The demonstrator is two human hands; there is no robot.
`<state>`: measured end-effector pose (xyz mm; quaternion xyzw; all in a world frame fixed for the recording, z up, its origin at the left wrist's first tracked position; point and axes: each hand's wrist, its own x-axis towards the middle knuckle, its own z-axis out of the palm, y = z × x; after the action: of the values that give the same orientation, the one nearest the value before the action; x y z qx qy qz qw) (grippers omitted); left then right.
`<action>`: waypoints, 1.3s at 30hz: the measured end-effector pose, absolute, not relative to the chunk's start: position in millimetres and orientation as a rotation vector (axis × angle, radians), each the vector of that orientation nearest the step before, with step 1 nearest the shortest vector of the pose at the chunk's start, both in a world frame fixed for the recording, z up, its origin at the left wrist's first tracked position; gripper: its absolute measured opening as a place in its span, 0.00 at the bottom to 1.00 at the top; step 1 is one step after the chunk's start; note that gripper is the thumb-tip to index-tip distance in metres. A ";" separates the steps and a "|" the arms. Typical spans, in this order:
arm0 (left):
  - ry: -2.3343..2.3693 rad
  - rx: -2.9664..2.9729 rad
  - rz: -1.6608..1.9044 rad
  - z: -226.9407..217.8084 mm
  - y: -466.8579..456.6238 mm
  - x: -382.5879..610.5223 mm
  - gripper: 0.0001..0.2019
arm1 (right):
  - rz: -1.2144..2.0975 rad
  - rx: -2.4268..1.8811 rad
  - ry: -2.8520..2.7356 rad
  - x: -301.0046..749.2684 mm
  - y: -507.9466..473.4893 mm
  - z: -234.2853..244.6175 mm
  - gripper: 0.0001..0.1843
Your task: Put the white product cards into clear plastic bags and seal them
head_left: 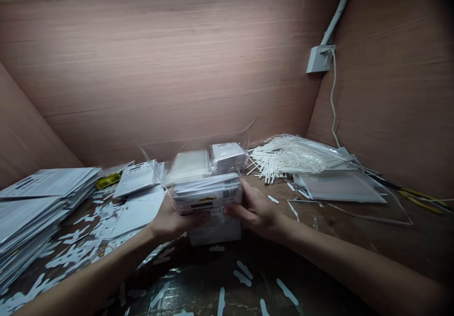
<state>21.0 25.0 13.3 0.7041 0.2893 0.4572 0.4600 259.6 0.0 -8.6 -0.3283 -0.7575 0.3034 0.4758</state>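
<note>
Both hands grip one stack of white printed cards [207, 194] held just above the worktop, barcode edge facing me. My left hand [173, 221] wraps the stack's left end, fingers curled under it. My right hand [253, 209] clamps the right end, thumb toward me. Under the held stack lies another white card pack [216, 233]. Right behind it stand clear-wrapped packs of cards [227, 155].
A tall pile of printed sheets [31, 212] fills the left side. A bag of white sticks [298, 157] and a flat plastic sleeve [336, 186] lie at the right. White paper strips [244, 273] litter the worktop. Wooden walls enclose the booth; a white socket [321, 58] with cable hangs at the back right.
</note>
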 end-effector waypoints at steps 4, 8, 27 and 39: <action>0.721 1.882 1.126 18.0 22.9 21.6 0.14 | 0.705 -0.806 -1.897 261.0 0.1 -23.3 0.26; 0.718 1.943 1.099 16.1 24.3 20.1 0.12 | 0.668 -0.753 -1.922 258.4 0.6 -35.4 0.28; 0.777 0.646 1.099 25.9 21.7 37.0 0.14 | -0.883 -0.338 -2.212 256.8 -24.6 -2.6 0.06; 0.811 0.484 1.111 14.9 7.5 55.0 0.12 | -0.748 -0.401 -2.233 258.0 -19.3 -6.7 0.10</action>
<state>55.0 7.5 14.9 0.2212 0.3705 0.5078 0.7457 258.0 -19.3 -6.7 -0.1559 -0.8693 -0.2914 0.3677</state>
